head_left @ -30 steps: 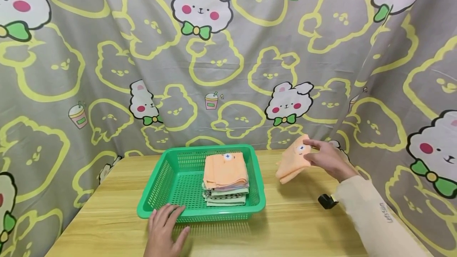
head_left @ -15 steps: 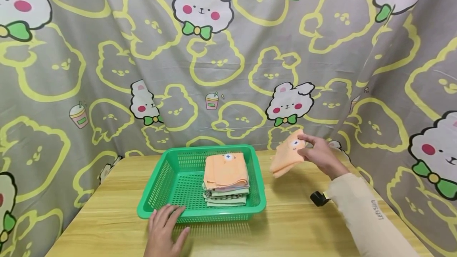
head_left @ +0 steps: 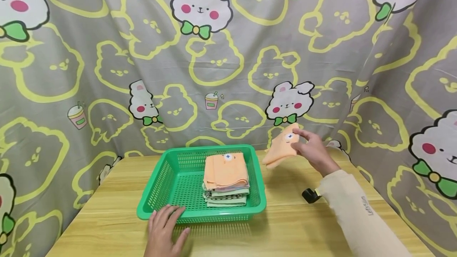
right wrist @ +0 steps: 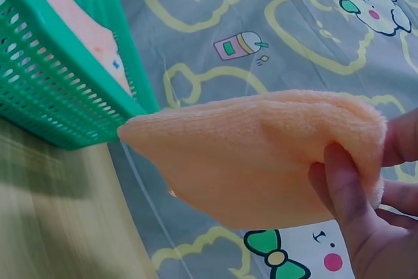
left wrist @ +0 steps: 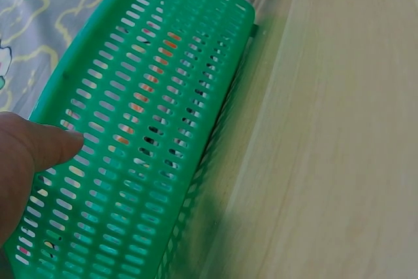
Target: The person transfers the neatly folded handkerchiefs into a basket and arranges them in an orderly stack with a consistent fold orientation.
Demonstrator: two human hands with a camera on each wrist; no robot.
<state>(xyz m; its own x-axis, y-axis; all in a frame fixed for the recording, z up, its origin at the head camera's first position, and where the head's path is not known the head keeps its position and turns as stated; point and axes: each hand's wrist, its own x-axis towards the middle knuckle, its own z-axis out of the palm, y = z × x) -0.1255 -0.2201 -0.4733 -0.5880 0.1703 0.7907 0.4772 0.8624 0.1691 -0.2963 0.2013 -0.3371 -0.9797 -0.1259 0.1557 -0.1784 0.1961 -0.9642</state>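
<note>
My right hand (head_left: 315, 152) pinches a folded peach-orange towel (head_left: 282, 146) by its right end, thumb on one face and fingers on the other. The towel hangs tilted above the table, right of the green basket (head_left: 257, 205). It has a round white patch with a blue mark, and in the right wrist view its fuzzy folded layers (right wrist: 261, 161) show. Inside the basket, a similar orange towel (head_left: 225, 171) tops a stack of folded cloths (head_left: 228, 200) at the right. My left hand (head_left: 164, 231) rests its fingers on the basket's front rim; its thumb (left wrist: 59, 145) lies by the outer wall.
The basket stands on a light wood-grain table (head_left: 107, 217). A grey curtain (head_left: 228, 90) with rabbit prints hangs behind and at both sides. A small black object (head_left: 310, 195) sits at the right sleeve's cuff. The left part of the basket shows its bare slotted floor.
My right hand has carried the orange towel left and slightly upward, closer to the basket. The left hand, basket and stack have stayed in place.
</note>
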